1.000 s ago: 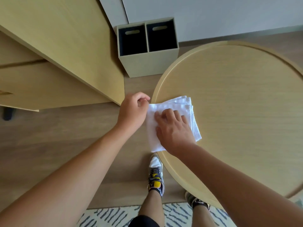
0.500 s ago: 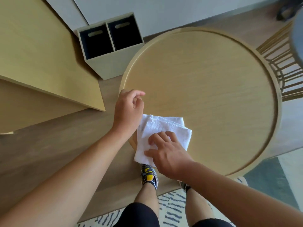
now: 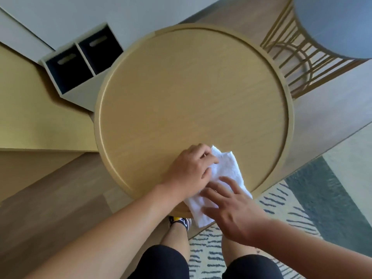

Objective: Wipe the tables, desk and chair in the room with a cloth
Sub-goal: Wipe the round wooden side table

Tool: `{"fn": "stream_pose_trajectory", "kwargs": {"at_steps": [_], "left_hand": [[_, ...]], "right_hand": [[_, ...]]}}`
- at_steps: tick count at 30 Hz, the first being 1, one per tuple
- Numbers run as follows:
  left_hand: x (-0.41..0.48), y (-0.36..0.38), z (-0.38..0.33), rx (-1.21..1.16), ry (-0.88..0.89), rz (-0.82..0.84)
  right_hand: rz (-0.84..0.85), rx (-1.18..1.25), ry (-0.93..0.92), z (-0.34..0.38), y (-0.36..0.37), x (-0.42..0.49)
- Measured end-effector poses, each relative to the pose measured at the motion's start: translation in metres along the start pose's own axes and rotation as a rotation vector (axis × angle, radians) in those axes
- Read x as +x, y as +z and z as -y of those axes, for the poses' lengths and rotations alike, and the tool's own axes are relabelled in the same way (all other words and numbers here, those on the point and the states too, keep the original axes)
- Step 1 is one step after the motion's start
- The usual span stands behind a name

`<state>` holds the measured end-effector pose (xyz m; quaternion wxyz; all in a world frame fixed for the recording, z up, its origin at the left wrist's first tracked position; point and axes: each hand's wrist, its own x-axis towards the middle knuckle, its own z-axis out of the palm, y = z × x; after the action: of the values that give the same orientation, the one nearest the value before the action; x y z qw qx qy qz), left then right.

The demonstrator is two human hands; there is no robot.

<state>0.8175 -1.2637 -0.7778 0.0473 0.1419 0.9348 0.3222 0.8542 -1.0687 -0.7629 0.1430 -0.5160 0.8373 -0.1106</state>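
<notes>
At the middle of the view the round table (image 3: 191,93) now shows whole. A second ago only its left part was in sight, with the desk (image 3: 30,109) filling the left side. The desk has slid to the edge of the view, and a blue-seated chair (image 3: 332,27) on a gold wire frame has come in at upper right, just beyond the table. The two-slot box (image 3: 80,65) sits between desk and table. The cloth (image 3: 227,168) has travelled from the table's left rim round to its near rim, where it lies folded with one end hanging over the edge. The left hand (image 3: 189,170), earlier off the side of the table, is now over the top, its fingers curled on the cloth's far corner. The right hand (image 3: 233,208) lies spread and flat on the near end. I judge the cloth is being set for a stroke, with most of the top, the desk and the chair yet to be wiped.
</notes>
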Motion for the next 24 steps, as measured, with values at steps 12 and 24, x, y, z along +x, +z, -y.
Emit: {"fn": "stream_pose_trajectory", "kwargs": {"at_steps": [12, 24], "left_hand": [[0.051, 0.044, -0.031, 0.202, 0.124, -0.011], [0.114, 0.062, -0.052, 0.462, -0.075, 0.025]], "right_hand": [[-0.025, -0.014, 0.153, -0.079, -0.027, -0.066], [-0.13, -0.205, 0.378, -0.161, -0.054, -0.082]]}}
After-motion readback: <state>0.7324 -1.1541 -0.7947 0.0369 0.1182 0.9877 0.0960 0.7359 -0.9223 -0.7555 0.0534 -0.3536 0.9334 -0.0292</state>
